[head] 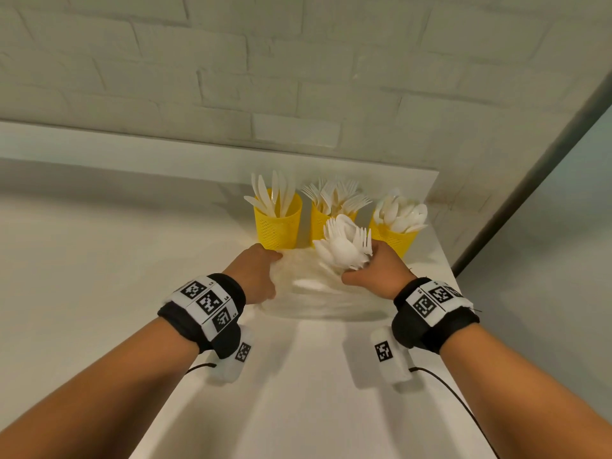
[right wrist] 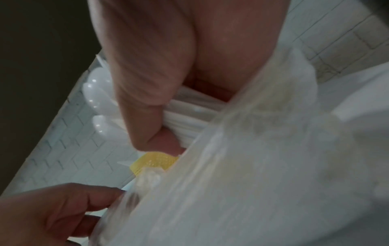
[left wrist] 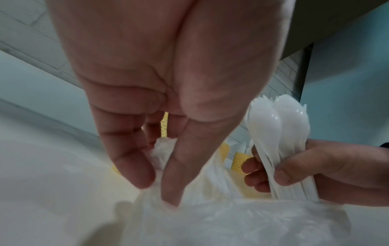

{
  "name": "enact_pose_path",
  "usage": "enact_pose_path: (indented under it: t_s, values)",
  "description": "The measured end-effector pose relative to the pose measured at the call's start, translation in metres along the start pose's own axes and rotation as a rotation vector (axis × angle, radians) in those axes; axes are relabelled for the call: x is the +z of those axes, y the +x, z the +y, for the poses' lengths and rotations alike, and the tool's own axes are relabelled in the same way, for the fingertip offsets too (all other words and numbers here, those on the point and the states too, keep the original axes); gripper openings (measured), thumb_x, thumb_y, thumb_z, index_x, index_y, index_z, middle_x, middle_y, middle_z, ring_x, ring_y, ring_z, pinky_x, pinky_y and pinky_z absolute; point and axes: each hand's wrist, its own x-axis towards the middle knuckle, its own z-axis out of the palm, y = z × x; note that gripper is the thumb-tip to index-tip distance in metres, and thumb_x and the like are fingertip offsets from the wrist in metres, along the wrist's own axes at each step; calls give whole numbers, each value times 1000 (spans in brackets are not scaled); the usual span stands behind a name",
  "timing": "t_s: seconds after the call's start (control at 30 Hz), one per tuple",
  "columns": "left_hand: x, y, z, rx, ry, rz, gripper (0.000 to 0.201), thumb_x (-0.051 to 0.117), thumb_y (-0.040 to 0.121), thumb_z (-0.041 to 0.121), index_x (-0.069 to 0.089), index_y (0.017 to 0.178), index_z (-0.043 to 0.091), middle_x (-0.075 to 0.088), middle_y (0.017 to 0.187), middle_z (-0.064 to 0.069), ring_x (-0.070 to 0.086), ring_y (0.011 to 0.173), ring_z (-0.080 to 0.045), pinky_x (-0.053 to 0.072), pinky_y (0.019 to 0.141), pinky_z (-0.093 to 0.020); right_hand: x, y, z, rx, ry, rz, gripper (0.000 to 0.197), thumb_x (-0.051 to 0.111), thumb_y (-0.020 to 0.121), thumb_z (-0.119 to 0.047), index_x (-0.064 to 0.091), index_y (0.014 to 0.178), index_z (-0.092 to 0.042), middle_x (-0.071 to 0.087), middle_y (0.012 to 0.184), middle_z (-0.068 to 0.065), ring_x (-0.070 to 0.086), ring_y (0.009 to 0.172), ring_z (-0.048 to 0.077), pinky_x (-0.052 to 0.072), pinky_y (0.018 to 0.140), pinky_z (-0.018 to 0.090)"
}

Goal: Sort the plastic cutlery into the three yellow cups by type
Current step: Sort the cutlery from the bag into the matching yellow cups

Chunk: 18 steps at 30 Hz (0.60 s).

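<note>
Right hand grasps a bundle of white cutlery, spoons and forks mixed. Left hand pinches what appears to be a clear plastic bag beside that grip. Beyond both: three yellow cups on the tabletop.

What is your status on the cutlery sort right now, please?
Right hand grips mixed cutlery bundle. Left hand pinches plastic bag. Three yellow cups already loaded. Nothing blocking.

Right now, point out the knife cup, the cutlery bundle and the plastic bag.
knife cup [head: 278, 226]: head view, perforated yellow wall.
cutlery bundle [left wrist: 277, 126]: left wrist view, spoon bowl.
plastic bag [head: 314, 293]: head view, translucent middle.
</note>
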Motion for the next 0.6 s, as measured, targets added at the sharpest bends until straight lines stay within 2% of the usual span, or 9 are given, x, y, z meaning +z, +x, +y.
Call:
enact_pose_path:
  t_s: [0.07, 0.2, 0.33, 0.4, 0.43, 0.47, 0.5, 0.6]
  values:
    - [0, 0, -2, 13, 20, -1, 74, 70, 81, 9, 37, 146, 20, 41, 138, -5, 44, 127, -24, 39, 100, -28, 0, -1, -4, -29, 26, -8, 34, 72, 67, 3, 58, 73, -27, 58, 67, -12, 52, 56, -6, 41, 60, 14]
    - [1, -1, -4, 54, 36, -23, 70, 69, 84, 17, 37, 146, 24, 40, 141, -4, 46, 125, -23, 38, 98, -27, -4, -1, -15, -56, 123, -22, 28, 72, 71, 6, 63, 83, -18, 64, 76, -7, 60, 67, -1, 48, 65, 13]
    - [-4, -2, 0, 83, 20, -53, 61, 65, 88, 32, 41, 144, 30, 39, 148, -1, 48, 126, -23, 38, 102, -29, -16, 2, -39, -49, 144, -64, 21, 71, 76, 2, 66, 89, -14, 67, 81, -4, 62, 74, 5, 49, 68, 10]
    - [-13, -3, 7, 114, 13, -12, 57, 65, 87, 37, 46, 141, 31, 41, 148, -1, 47, 128, -23, 39, 105, -33, -21, 3, -50, -34, 155, -55, 16, 70, 77, -1, 67, 93, -5, 67, 82, 1, 62, 74, 9, 51, 71, 17]
    - [-18, -4, 13, 135, 2, 19, 56, 65, 87, 39, 48, 139, 31, 43, 147, -1, 47, 128, -24, 39, 105, -34, -21, 4, -54, -24, 179, -47, 17, 71, 76, -3, 67, 93, -2, 67, 83, 6, 62, 76, 14, 53, 75, 26]
    - [-24, -7, 20, 160, -34, 50, 55, 66, 86, 40, 49, 138, 31, 44, 145, 0, 48, 127, -23, 40, 104, -33, -21, 3, -57, -13, 206, -42, 18, 71, 73, -4, 67, 90, 1, 66, 84, 11, 62, 77, 20, 54, 79, 36]
    - [-31, -10, 29, 190, -96, 80, 54, 65, 87, 40, 50, 138, 30, 46, 144, 1, 51, 123, -22, 41, 99, -30, -21, 2, -60, -1, 236, -38, 18, 70, 70, -5, 67, 86, 3, 64, 82, 15, 61, 77, 24, 53, 78, 40]
    - [-47, -20, 59, 320, -406, 175, 51, 64, 89, 28, 50, 138, 26, 55, 132, 7, 60, 97, -13, 45, 80, -24, -17, -7, -67, 7, 307, -24, 7, 63, 74, 1, 65, 80, 4, 60, 75, 17, 57, 70, 24, 48, 71, 38]
